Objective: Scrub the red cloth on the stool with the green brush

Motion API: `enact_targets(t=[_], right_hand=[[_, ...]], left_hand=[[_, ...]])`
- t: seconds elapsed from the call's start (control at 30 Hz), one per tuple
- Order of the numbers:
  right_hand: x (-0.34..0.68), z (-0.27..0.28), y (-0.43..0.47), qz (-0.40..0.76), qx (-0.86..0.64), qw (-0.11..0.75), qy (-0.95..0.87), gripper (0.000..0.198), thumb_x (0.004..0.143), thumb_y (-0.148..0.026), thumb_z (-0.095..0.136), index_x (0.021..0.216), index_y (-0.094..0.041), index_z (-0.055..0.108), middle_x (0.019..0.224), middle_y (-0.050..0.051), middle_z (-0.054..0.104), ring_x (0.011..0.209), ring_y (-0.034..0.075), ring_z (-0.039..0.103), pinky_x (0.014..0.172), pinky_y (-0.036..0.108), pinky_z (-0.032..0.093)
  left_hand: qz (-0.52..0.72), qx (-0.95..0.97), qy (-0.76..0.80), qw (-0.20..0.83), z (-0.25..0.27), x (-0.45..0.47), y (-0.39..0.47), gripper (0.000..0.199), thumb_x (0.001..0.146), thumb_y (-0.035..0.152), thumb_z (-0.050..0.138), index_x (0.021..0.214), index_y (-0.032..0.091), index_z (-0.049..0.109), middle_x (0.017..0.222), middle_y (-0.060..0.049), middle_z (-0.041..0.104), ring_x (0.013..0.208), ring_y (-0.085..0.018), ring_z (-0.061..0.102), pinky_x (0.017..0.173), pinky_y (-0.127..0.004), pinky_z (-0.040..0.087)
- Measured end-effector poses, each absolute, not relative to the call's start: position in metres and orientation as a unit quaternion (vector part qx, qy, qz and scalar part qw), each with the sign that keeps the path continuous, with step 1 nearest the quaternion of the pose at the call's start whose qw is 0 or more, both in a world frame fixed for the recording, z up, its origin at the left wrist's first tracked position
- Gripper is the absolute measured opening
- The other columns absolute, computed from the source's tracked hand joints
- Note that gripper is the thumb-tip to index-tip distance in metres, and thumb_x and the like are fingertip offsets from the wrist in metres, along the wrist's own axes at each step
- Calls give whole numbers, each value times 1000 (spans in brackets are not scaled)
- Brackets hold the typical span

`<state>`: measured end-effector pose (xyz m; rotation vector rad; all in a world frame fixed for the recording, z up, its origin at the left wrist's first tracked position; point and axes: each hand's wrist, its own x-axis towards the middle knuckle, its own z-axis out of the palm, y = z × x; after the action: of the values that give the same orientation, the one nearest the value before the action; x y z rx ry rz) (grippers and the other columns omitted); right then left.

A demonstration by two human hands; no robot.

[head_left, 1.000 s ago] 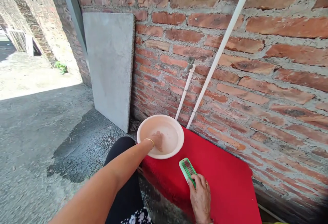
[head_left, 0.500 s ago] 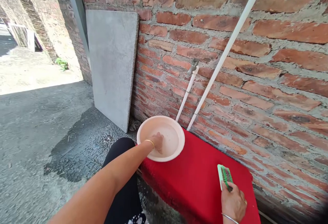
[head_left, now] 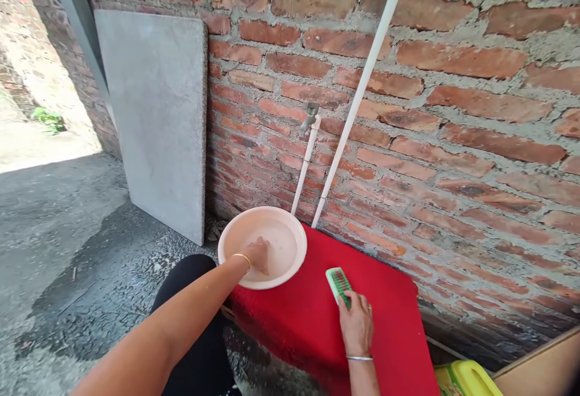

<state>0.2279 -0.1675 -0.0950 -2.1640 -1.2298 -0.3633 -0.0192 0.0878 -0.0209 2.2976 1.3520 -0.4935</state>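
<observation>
A pale pink basin (head_left: 295, 261) with water in it stands at the left end of a red cloth-covered surface (head_left: 312, 317). My left hand (head_left: 257, 255) reaches down into the basin, a bangle on its wrist. Its fingers dip into the water, and their closure is hard to make out. To the right, my right hand (head_left: 357, 320) grips a light green scrub brush (head_left: 336, 281) by its near end, just above the red cloth. Part of the brush is hidden under my fingers. The brush's bristle side shows, tilted toward the basin.
Behind the cloth rises a brick wall (head_left: 362, 202) with a tap (head_left: 310, 116) and a long white pipe (head_left: 362, 87). A grey slab (head_left: 156, 118) leans there at the left. A yellow container (head_left: 471, 378) stands at the lower right. The floor (head_left: 136, 269) is partly wet.
My right hand has carried the scrub brush left, nearer the basin. My left hand stays in the basin. The view has turned right, bringing the yellow container into sight.
</observation>
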Motion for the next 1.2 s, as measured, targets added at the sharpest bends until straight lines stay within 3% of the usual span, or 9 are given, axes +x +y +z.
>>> enact_targets(t=[0.23, 0.43, 0.63, 0.77, 1.03, 1.2], right_hand=[[328, -92, -261, -230, -911, 247, -238, 61, 89, -73, 23, 88, -27, 64, 78, 13, 63, 70, 32, 58, 69, 46, 45], [242, -96, -198, -162, -831, 312, -431, 49, 96, -63, 34, 95, -25, 65, 91, 10, 65, 84, 27, 60, 79, 40, 46], [154, -87, -121, -91, -764, 288, -570, 10, 93, -26, 53, 92, -28, 63, 94, 2, 64, 91, 21, 60, 87, 32, 45], [191, -80, -114, -102, -796, 272, -532, 6, 89, -29, 59, 90, -28, 65, 91, 2, 64, 88, 20, 60, 83, 31, 45], [329, -58, -206, -178, -896, 274, -302, 40, 93, -52, 35, 83, -25, 63, 73, 7, 53, 65, 26, 52, 67, 44, 41], [293, -69, -196, -164, -873, 287, -357, 48, 94, -58, 33, 90, -23, 65, 84, 11, 61, 76, 28, 58, 73, 43, 45]], left_hand=[[-173, 828, 488, 217, -15, -18, 88, 98, 49, 31, 87, 138, 11, 51, 153, -28, 40, 124, -46, 59, 102, -49, 49], [-177, 831, 486, 204, -12, -20, 84, 93, 54, 35, 86, 137, 12, 50, 153, -26, 40, 124, -42, 60, 105, -45, 48], [-190, 833, 486, 182, -12, -21, 82, 95, 57, 42, 87, 139, 15, 48, 150, -22, 42, 126, -40, 59, 106, -45, 48], [-185, 832, 488, 187, -12, -22, 83, 91, 58, 42, 86, 137, 16, 49, 150, -21, 42, 124, -40, 60, 105, -46, 49], [-191, 827, 481, 217, -10, -19, 85, 97, 54, 37, 86, 139, 12, 46, 153, -25, 36, 128, -42, 56, 109, -48, 46], [-195, 833, 475, 206, -10, -19, 84, 97, 55, 36, 85, 140, 10, 46, 151, -25, 38, 125, -41, 58, 108, -48, 47]])
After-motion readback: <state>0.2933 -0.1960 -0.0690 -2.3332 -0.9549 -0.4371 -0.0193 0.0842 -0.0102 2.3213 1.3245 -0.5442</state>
